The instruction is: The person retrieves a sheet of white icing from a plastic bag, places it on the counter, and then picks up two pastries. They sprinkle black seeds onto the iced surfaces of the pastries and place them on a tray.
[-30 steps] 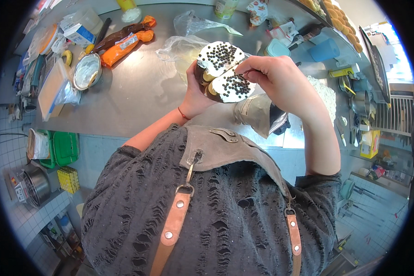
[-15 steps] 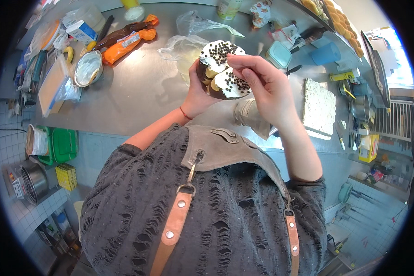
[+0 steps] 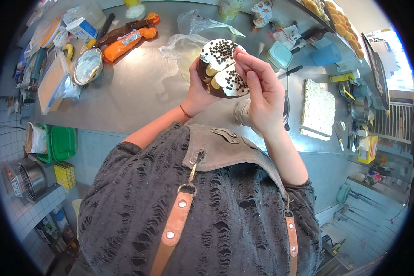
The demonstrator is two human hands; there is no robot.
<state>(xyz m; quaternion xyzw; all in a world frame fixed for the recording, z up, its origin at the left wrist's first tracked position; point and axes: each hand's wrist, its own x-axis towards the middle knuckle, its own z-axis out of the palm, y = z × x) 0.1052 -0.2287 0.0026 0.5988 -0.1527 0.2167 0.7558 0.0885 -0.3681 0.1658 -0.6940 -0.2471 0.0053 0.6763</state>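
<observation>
My left hand (image 3: 198,94) is wrapped round a dark brown pastry (image 3: 210,83) from its left and below, lifted above the steel worktop (image 3: 129,87). Two lobes of white cream (image 3: 212,53) cover its top, dotted with many small dark chocolate balls (image 3: 234,83). At its right edge, my right hand (image 3: 263,92) is closed, thumb drawn against the fingers. Whatever those fingertips hold, if anything, is too small to make out. A clear jar (image 3: 243,112) with a pale label stands under my right hand, which hides part of it.
Two piping bags (image 3: 124,46), one brown and one orange, lie back left, near a bowl of white cream (image 3: 88,68). Clear plastic film (image 3: 184,46) lies behind the pastry. To the right are a pale speckled slab (image 3: 318,108), a lidded container (image 3: 279,55) and a blue cup (image 3: 326,54).
My right hand has shifted slightly right, away from the middle of the pastry, uncovering more of its top. My left hand keeps the pastry in nearly the same place.
</observation>
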